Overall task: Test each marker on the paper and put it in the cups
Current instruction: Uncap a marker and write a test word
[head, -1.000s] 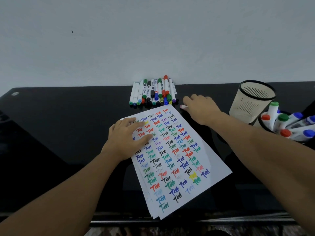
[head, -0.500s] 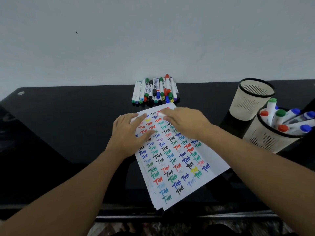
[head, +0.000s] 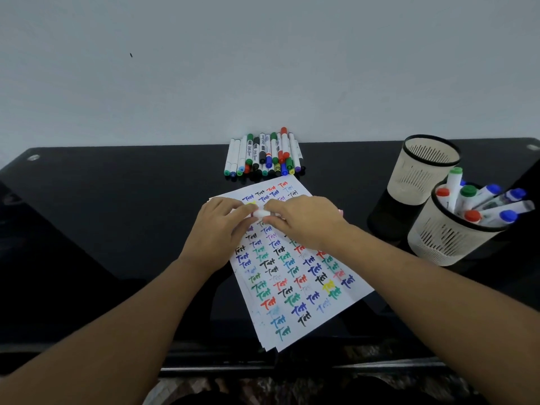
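Marker: we see white marker (head: pixel 261 213) pinched betw. both hands, over paper (head: pixel 295 276) top; L hand (head: pixel 222 222) grips at its 9 o'clock, R hand (head: pixel 304 220) at 3.
Hidden: cap colour, most of barrel under fingers.
Change: L hand has lifted off paper to join R.
Cups: full cup (head: pixel 444 238) and empty cup (head: pixel 420 171) at 3 o'clock.

A single wide-angle view looks from the person's head, forward and downward, across a black table (head: pixel 117 229) toward a pale wall (head: pixel 263 68) that fills the upper part of the picture. Both forearms reach in from the bottom corners, and the left hand (head: pixel 217 226) and right hand (head: pixel 304 222) meet near the picture's centre over the paper (head: pixel 306 287), so the camera sits close above the work. The cups (head: pixel 423 168) stand at the right edge, where the wide lens bends the table's far edge.
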The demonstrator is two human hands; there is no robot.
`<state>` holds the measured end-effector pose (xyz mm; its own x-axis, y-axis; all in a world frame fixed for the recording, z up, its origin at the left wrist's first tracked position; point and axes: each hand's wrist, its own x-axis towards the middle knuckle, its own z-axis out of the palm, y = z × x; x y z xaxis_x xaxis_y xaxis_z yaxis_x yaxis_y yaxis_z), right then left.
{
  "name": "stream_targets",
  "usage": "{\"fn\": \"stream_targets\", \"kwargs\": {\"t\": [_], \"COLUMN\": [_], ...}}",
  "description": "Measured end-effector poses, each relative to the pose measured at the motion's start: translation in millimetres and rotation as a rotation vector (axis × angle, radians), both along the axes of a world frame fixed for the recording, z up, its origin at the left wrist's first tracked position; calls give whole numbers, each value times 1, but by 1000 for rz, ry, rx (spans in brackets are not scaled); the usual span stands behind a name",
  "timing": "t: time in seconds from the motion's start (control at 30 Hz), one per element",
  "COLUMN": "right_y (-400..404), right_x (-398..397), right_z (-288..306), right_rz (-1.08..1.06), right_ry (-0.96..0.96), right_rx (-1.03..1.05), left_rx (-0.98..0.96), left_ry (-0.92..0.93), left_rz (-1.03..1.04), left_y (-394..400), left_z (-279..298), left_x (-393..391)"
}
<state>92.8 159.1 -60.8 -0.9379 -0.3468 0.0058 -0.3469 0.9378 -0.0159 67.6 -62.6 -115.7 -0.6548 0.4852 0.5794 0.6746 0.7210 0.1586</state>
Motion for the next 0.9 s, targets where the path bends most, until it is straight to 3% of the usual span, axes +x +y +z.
{"fn": "stream_targets", "kwargs": {"t": [0.13,0.27,0.37,0.47,0.6,0.9], "right_y": [9,29,40,53,67,68], "right_x": [9,17,30,44,62,105], "right_z": [1,5,10,13,2,-22], "right_rz": [-121,-207,-341,-357,-335,-408], "right_ry": [-99,-166,-205,-261,-153,47], "right_rx": [-349,-474,-762,-902,-969,-1303], "left_rx": [-5,-18,14,0,21,-231], "left_ry": [-107,-242,-327,-425,-594,-543], "left_rz": [57,90,115,144,145,90], "left_y": [-1,0,0,0,5,-1], "left_z": [2,4,6,11,26,1], "left_x": [0,-2,-1,-2,6,55]}}
